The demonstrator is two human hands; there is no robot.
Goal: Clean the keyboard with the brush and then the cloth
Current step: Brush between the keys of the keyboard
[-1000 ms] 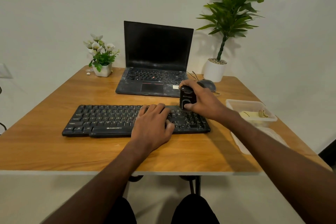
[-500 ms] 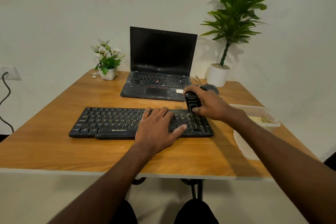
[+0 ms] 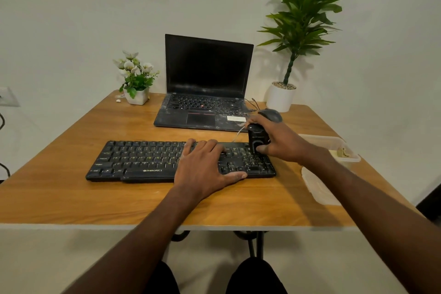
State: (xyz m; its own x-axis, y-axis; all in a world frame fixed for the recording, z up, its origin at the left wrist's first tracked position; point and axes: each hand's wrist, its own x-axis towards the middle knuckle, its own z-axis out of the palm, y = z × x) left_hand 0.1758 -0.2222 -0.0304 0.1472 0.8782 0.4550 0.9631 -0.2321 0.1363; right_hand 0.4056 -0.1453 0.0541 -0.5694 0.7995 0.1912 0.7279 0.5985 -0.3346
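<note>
I hold my left hand (image 3: 202, 164) flat on the keyboard (image 3: 148, 161), whose long axis runs left-right on the surface (image 3: 71, 198). My right hand (image 3: 279, 143) grips the brush (image 3: 256, 138) upright over its right end.

Keyboard (image 3: 148, 161) on table (image 3: 71, 193), laptop (image 3: 205, 93) behind, container (image 3: 334, 148) right.

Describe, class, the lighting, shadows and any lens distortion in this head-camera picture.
Head view: soft even light, no harsh glare; the tall plant casts a faint shadow on the wall; the table edges splay with wide-angle distortion; the right hand and brush are slightly soft.
</note>
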